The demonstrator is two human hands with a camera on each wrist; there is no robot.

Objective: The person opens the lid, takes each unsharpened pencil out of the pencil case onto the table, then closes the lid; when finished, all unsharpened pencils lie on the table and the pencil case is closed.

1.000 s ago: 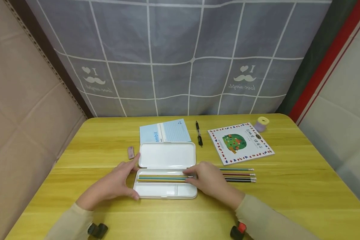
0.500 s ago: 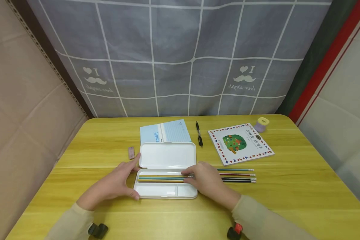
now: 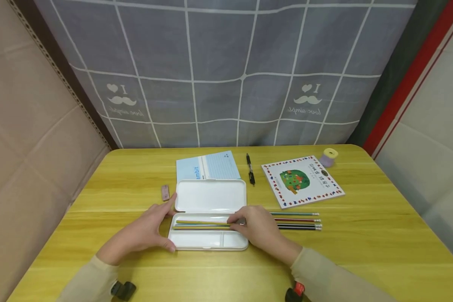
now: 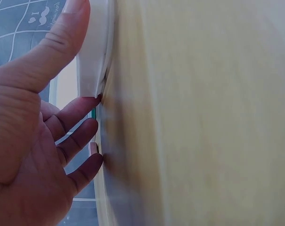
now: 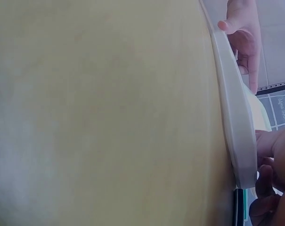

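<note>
A white pencil case [image 3: 196, 240] lies with its lid [image 3: 210, 196] swung back. Several pencils [image 3: 201, 227] lie lengthwise in its rear compartment. My right hand [image 3: 264, 230] reaches over the right end of the case, thumb and index finger pinching a yellow pencil [image 3: 201, 222] near its end, which the fingers partly hide. At the left end, my left hand [image 3: 151, 225] spans the case with spread fingers, thumb at the front corner and index finger beside the lid. The left wrist view shows that thumb [image 4: 62, 40] along the case's side [image 4: 96, 52], the other fingers relaxed.
Several more pencils [image 3: 298, 219] lie on the table right of the case, partly behind my right hand. Behind are a blue notebook [image 3: 219, 165], a black pen [image 3: 251, 170] and a picture book [image 3: 303, 180]. A yellow-and-purple round container [image 3: 329, 157] and a pink eraser [image 3: 165, 192] stand nearby.
My right hand has shifted slightly left. The yellow pencil in its fingers now lies at a slight angle to the others, its left tip moved a little right. My left hand has stayed put.
</note>
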